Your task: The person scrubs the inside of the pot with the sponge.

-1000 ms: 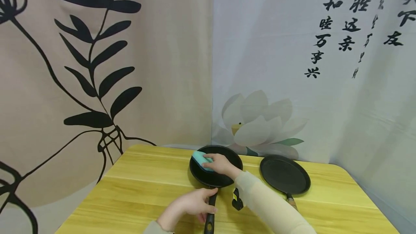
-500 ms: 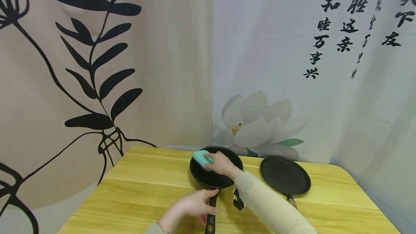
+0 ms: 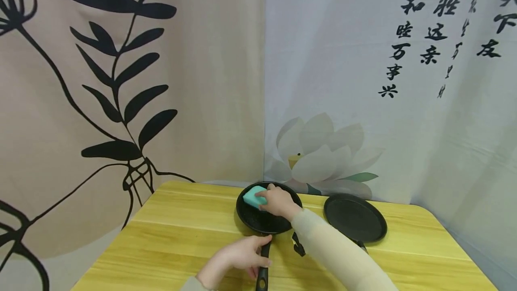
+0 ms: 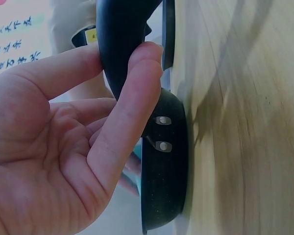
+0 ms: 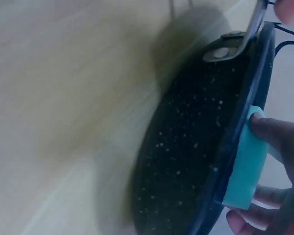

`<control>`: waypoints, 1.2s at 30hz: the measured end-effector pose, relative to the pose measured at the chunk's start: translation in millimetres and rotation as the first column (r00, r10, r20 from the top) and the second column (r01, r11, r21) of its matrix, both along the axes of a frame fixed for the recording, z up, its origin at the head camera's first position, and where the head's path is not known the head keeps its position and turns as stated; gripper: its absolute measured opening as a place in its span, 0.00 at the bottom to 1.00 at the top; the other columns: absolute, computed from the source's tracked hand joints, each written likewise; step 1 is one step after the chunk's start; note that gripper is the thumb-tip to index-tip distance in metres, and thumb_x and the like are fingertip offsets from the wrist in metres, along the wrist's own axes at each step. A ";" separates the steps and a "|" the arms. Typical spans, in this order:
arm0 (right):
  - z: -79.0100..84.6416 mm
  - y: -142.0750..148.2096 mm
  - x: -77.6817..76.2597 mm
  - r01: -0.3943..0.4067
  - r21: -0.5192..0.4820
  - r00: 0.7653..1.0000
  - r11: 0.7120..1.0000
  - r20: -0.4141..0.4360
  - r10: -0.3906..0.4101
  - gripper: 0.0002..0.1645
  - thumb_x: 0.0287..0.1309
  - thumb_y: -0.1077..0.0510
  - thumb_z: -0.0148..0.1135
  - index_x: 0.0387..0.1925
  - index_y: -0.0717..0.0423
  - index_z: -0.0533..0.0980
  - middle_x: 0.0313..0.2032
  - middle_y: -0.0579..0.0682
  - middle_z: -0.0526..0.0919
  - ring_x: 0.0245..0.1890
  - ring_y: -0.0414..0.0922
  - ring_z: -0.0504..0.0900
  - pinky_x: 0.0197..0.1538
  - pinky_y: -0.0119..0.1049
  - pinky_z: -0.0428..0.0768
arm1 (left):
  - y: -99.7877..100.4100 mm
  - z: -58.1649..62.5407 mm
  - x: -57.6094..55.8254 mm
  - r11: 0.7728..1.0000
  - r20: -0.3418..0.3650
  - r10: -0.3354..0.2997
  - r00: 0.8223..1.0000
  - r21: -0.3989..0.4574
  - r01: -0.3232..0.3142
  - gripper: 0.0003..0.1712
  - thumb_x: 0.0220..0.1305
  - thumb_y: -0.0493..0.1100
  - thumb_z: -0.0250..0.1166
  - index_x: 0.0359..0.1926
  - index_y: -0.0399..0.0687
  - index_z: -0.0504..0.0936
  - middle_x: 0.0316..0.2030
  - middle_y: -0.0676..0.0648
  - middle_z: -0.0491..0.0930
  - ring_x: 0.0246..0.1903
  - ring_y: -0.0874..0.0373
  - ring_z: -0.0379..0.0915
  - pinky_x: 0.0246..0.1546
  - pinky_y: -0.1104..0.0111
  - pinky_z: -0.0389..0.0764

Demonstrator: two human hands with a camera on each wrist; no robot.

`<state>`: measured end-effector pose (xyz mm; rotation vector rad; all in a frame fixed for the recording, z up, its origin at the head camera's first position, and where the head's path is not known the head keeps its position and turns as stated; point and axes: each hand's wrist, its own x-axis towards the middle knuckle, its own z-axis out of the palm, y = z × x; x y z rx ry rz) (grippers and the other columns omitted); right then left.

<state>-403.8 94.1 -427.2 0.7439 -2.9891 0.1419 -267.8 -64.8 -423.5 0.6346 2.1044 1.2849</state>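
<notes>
My left hand point(image 3: 242, 255) grips the black handle point(image 4: 118, 41) of a dark frying pan point(image 3: 264, 226), thumb on one side and fingers on the other. In the left wrist view the handle joins the pan wall with two rivets. A turquoise sponge point(image 3: 253, 197) is held in my right hand point(image 3: 279, 202) inside the pan, toward its far left side. The right wrist view has the sponge point(image 5: 246, 164) pinched between thumb and fingers, partly above the rim; its lower part is hidden behind the speckled pan wall.
To the right on the wooden table point(image 3: 169, 232) lies a flat black pan point(image 3: 355, 219), its handle mostly behind my right sleeve. A small black object point(image 3: 298, 245) sits beside that sleeve, partly covered. A printed curtain point(image 3: 218, 80) hangs close behind the table.
My right hand has shifted the sponge slightly to the right within the pan, and the right forearm has moved slightly too. The left hand keeps its hold on the handle.
</notes>
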 end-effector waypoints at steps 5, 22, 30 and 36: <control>-0.9 -2.9 -3.1 -0.014 0.108 0.996 0.994 -0.081 0.023 0.27 0.56 0.42 0.69 0.59 0.31 0.77 0.48 0.52 0.75 0.37 0.46 0.73 0.39 0.42 0.78 | 0.6 -1.4 0.2 1.000 0.003 -0.011 1.000 0.004 0.011 0.36 0.67 0.38 0.63 0.71 0.30 0.59 0.19 0.42 0.79 0.17 0.49 0.79 0.25 0.52 0.83; 0.5 12.2 -10.6 0.012 0.217 0.982 0.976 -0.186 0.029 0.26 0.52 0.42 0.72 0.55 0.32 0.80 0.50 0.54 0.75 0.46 0.51 0.75 0.45 0.47 0.78 | 1.9 -1.6 1.3 1.000 -0.005 0.001 1.000 0.030 -0.001 0.37 0.66 0.37 0.64 0.70 0.29 0.59 0.17 0.42 0.78 0.16 0.49 0.78 0.23 0.52 0.83; 8.2 19.0 -15.9 0.008 0.270 0.988 0.963 -0.151 0.034 0.26 0.51 0.41 0.73 0.54 0.32 0.81 0.45 0.52 0.75 0.40 0.49 0.75 0.41 0.44 0.79 | 0.4 -1.0 1.7 1.000 -0.016 0.016 1.000 0.020 -0.016 0.37 0.65 0.38 0.64 0.70 0.30 0.60 0.18 0.41 0.78 0.18 0.43 0.79 0.22 0.52 0.83; 11.9 22.9 -17.7 0.005 0.297 0.990 0.955 -0.138 0.038 0.26 0.51 0.40 0.72 0.54 0.31 0.81 0.45 0.51 0.76 0.40 0.49 0.75 0.43 0.44 0.78 | 0.8 0.4 2.6 1.000 -0.022 0.019 1.000 0.014 -0.019 0.37 0.65 0.38 0.64 0.70 0.30 0.60 0.18 0.41 0.78 0.18 0.43 0.79 0.22 0.53 0.83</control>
